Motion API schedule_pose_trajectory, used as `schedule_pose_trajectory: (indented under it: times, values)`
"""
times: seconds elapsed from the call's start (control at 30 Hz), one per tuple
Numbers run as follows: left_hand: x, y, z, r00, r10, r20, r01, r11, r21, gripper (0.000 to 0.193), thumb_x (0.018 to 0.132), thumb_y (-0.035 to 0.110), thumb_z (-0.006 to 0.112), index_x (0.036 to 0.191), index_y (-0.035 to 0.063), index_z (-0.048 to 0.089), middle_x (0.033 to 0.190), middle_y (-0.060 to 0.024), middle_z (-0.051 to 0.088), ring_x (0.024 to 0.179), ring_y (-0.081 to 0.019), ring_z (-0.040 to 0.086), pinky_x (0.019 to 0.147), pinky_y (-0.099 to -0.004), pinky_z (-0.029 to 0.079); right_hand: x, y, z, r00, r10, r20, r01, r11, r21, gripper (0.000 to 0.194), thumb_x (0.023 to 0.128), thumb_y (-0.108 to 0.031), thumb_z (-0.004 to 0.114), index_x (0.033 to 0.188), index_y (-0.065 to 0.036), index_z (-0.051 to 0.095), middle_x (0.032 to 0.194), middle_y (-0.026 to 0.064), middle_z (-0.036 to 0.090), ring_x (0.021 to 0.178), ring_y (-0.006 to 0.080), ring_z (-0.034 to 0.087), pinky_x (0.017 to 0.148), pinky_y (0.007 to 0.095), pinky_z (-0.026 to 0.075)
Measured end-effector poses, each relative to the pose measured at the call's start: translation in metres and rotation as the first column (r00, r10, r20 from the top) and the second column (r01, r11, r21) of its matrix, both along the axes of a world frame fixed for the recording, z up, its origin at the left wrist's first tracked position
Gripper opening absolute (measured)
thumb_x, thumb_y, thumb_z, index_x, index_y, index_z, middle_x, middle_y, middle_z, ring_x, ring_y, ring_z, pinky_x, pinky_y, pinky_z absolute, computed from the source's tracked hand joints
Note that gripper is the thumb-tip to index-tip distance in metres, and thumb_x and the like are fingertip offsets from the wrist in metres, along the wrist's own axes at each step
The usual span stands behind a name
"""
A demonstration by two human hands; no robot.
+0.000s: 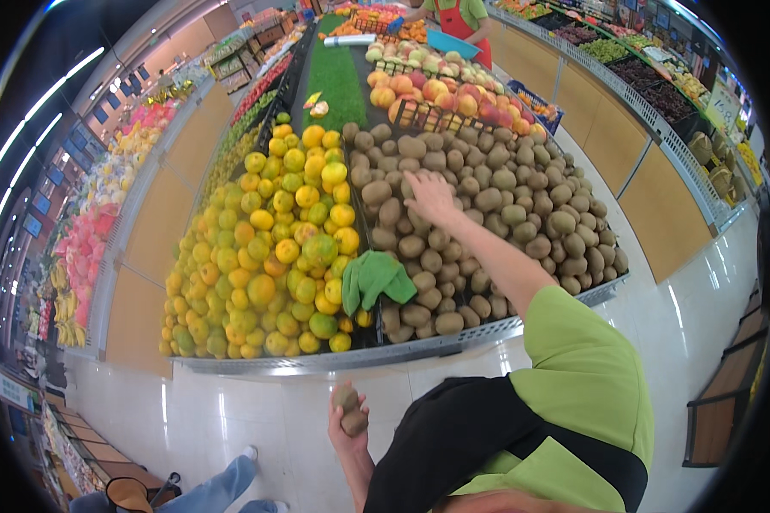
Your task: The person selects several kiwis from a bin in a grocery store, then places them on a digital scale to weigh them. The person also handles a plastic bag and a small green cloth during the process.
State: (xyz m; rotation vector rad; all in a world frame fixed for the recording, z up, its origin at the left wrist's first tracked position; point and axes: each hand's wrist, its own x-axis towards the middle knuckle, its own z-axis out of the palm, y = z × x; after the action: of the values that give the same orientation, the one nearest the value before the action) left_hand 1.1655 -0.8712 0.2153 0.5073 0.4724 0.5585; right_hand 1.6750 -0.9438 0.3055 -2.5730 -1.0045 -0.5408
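Observation:
My left hand [348, 420] holds two brown kiwifruit [346, 397] in front of the display's near edge, above the floor. Stretched out over the heaped kiwifruit [520, 186], my right hand [431, 197] rests palm down on the pile near its left side. Its fingers touch the fruit there; whether they grip one is hidden under the hand. Left of the kiwifruit lies a slope of yellow-green mandarins [263, 256], beyond a dark divider [367, 256]. A crumpled green cloth or glove [375, 280] lies across that divider, close to the front.
Behind the kiwifruit are peaches or nectarines [449, 96] and a green turf strip [335, 83]. A person in a red apron [457, 22] stands at the far end beside a blue basin [452, 43]. Someone's jeans-clad leg [215, 484] shows at lower left. A metal rim [282, 367] edges the display.

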Motion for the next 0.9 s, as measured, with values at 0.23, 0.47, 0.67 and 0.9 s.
schedule_pose_trajectory:
  times: [0.23, 0.47, 0.67, 0.9]
  values:
    - [-0.036, -0.028, 0.011, 0.958, 0.279, -0.071, -0.277, 0.960, 0.036, 0.067, 0.091, 0.020, 0.061, 0.152, 0.0122, 0.036, 0.140, -0.0180, 0.054, 0.106, -0.0316, 0.064, 0.079, -0.0389, 0.056, -0.117, -0.008, 0.022, 0.886, 0.464, -0.003, -0.414, 0.793, 0.446, 0.052, 0.083, -0.021, 0.075, 0.130, -0.009, 0.057, 0.123, 0.0142, 0.063, 0.118, 0.0340, 0.058, 0.100, 0.0450, 0.047]
    - [-0.112, -0.001, 0.034, 0.916, 0.275, -0.292, -0.146, 0.907, 0.396, 0.056, 0.092, 0.016, 0.057, 0.145, 0.0055, 0.043, 0.137, -0.0152, 0.055, 0.106, -0.0253, 0.063, 0.080, -0.0362, 0.056, -0.392, 0.070, -0.015, -0.185, 0.844, -0.503, -0.832, 0.138, 0.537, 0.059, 0.085, -0.019, 0.073, 0.139, -0.007, 0.053, 0.131, 0.0146, 0.061, 0.122, 0.0340, 0.057, 0.102, 0.0425, 0.047]
    - [-0.228, 0.044, 0.035, 0.874, 0.362, -0.325, -0.202, 0.878, 0.434, 0.054, 0.095, 0.019, 0.054, 0.146, 0.0030, 0.043, 0.137, -0.0117, 0.053, 0.116, -0.0238, 0.060, 0.082, -0.0367, 0.055, -0.516, 0.152, -0.042, -0.502, 0.598, -0.625, -0.818, -0.094, 0.568, 0.061, 0.082, -0.011, 0.075, 0.138, -0.004, 0.053, 0.123, 0.0170, 0.066, 0.111, 0.0363, 0.063, 0.096, 0.0419, 0.050]
    - [-0.335, 0.082, 0.034, 0.860, 0.488, -0.147, -0.482, 0.873, 0.075, 0.052, 0.102, 0.034, 0.047, 0.146, 0.0056, 0.045, 0.138, -0.0134, 0.057, 0.117, -0.0253, 0.061, 0.084, -0.0327, 0.053, -0.635, 0.205, -0.047, -0.668, 0.462, -0.584, -0.622, 0.086, 0.779, 0.051, 0.085, -0.006, 0.071, 0.134, -0.010, 0.060, 0.116, 0.0088, 0.070, 0.105, 0.0178, 0.067, 0.094, 0.0340, 0.053]
